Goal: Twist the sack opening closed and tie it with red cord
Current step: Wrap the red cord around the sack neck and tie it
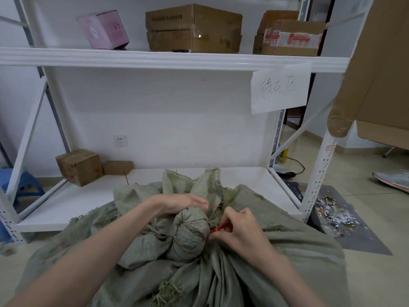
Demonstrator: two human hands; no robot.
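A large grey-green woven sack fills the lower part of the head view, its mouth gathered into a twisted, rounded knob in the middle. Loose flaps of the opening stand up behind the knob. My left hand wraps the far side of the twisted neck and pinches one end of the thin red cord. My right hand sits on the right of the knob, fingers pinched on the other red cord end. The cord's path around the neck is mostly hidden.
A white metal shelf rack stands right behind the sack, its low shelf holding two small cardboard boxes. A loose red cord piece lies there. A big cardboard box hangs at right, and a shoe with paper scraps lies on the floor.
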